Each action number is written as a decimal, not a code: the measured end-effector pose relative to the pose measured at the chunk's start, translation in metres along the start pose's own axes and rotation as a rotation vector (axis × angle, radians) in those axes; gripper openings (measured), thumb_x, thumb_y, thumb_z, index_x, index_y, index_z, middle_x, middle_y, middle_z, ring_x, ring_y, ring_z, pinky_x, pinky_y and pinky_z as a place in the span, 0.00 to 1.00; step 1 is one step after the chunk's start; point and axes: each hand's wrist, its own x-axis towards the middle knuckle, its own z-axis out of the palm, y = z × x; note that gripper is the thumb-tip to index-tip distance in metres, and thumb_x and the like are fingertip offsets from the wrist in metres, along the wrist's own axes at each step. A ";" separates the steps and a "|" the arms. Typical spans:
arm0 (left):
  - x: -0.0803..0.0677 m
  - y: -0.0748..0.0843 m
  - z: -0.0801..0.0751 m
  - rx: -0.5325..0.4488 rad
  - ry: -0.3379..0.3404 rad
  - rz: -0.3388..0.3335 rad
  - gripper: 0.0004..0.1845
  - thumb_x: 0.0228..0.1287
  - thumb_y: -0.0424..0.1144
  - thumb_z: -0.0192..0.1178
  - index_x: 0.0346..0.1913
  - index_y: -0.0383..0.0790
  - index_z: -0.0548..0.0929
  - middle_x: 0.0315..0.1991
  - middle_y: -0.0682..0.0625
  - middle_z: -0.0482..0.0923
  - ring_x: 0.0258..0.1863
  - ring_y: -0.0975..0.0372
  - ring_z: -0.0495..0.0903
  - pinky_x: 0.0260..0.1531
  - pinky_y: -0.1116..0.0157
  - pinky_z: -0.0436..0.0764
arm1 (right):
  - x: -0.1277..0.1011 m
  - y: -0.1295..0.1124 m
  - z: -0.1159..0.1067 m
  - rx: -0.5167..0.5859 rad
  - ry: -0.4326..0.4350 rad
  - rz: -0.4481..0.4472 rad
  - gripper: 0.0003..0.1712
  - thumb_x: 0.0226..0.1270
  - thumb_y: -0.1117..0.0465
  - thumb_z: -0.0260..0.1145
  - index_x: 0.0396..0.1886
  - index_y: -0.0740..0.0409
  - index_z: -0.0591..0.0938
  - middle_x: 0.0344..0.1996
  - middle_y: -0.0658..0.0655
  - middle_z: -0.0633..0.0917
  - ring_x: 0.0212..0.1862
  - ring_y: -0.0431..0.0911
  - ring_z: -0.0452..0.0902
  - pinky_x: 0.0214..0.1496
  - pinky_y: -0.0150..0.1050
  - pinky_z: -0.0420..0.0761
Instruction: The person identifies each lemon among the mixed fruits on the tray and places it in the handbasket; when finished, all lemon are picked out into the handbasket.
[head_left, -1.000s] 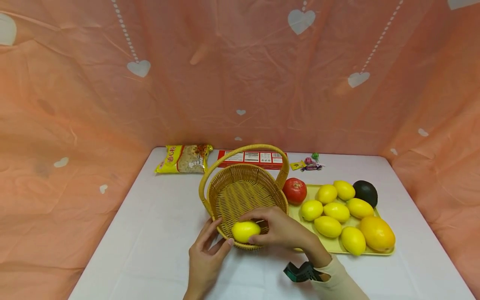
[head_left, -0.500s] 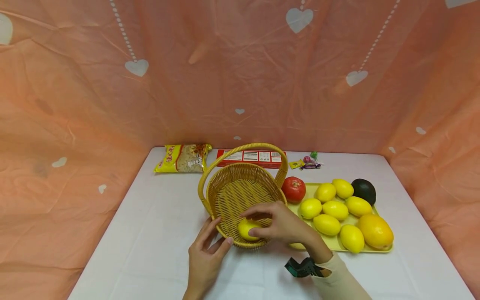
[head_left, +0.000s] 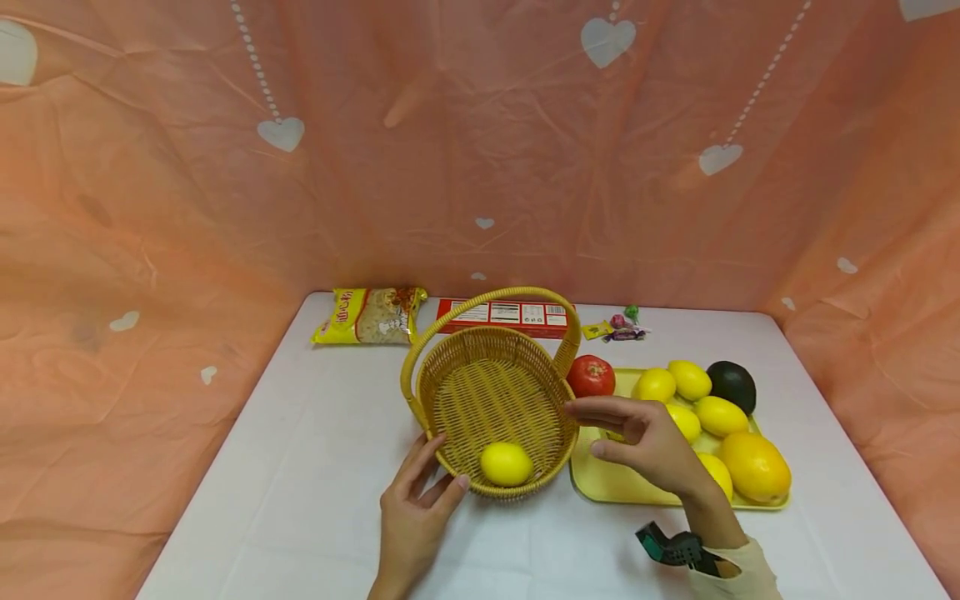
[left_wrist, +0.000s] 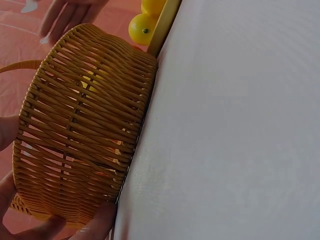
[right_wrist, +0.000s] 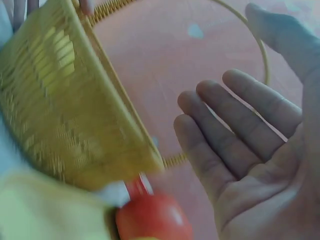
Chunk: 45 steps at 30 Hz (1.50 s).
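A wicker basket (head_left: 487, 392) with an arched handle stands in the middle of the white table. One lemon (head_left: 506, 464) lies inside it, against the near wall; its yellow shows through the weave in both wrist views. My left hand (head_left: 412, 517) holds the basket at its near-left side, thumb and fingers spread around the wall (left_wrist: 85, 125). Off the basket's right side, my right hand (head_left: 652, 442) hovers above the yellow tray (head_left: 615, 487) with nothing in it. Its fingers are extended and the thumb stands apart in the right wrist view. It hides some lemons on the tray.
On the tray are several lemons (head_left: 720, 416), an orange-yellow fruit (head_left: 754, 467) and a dark avocado-like fruit (head_left: 731, 387). A red pomegranate-like fruit (head_left: 592, 377) sits between basket and tray. Behind lie a pasta bag (head_left: 375, 317), a red box (head_left: 517, 315) and candies (head_left: 622, 331).
My right hand has let go of the lemon in the basket and moved right, over the tray. The lemon has shifted slightly right. My left hand keeps its hold on the basket.
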 end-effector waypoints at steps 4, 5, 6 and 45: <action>0.000 0.000 0.000 0.000 -0.001 0.000 0.34 0.64 0.26 0.78 0.73 0.31 0.80 0.82 0.32 0.64 0.73 0.35 0.75 0.60 0.59 0.89 | -0.027 -0.001 -0.018 -0.013 0.092 0.026 0.26 0.73 0.80 0.66 0.70 0.76 0.80 0.65 0.53 0.90 0.66 0.43 0.87 0.68 0.36 0.87; 0.000 0.000 0.000 -0.002 -0.002 0.002 0.34 0.64 0.26 0.78 0.73 0.31 0.80 0.82 0.32 0.64 0.73 0.35 0.75 0.60 0.59 0.89 | -0.034 -0.002 -0.022 -0.022 0.121 0.034 0.26 0.73 0.81 0.65 0.69 0.76 0.80 0.64 0.51 0.90 0.65 0.42 0.87 0.67 0.36 0.87; 0.000 0.000 0.000 -0.002 -0.003 0.005 0.34 0.64 0.26 0.77 0.73 0.31 0.80 0.82 0.32 0.64 0.73 0.35 0.75 0.60 0.60 0.89 | -0.042 -0.002 -0.026 -0.028 0.146 0.031 0.26 0.73 0.82 0.64 0.69 0.78 0.79 0.64 0.51 0.90 0.65 0.41 0.87 0.67 0.35 0.88; -0.001 -0.001 0.000 0.004 -0.004 -0.015 0.35 0.64 0.27 0.78 0.74 0.32 0.80 0.83 0.34 0.64 0.74 0.36 0.75 0.61 0.60 0.89 | -0.126 0.025 -0.021 -0.895 0.689 0.412 0.31 0.55 0.62 0.90 0.61 0.57 0.91 0.55 0.64 0.92 0.52 0.16 0.72 0.53 0.02 0.63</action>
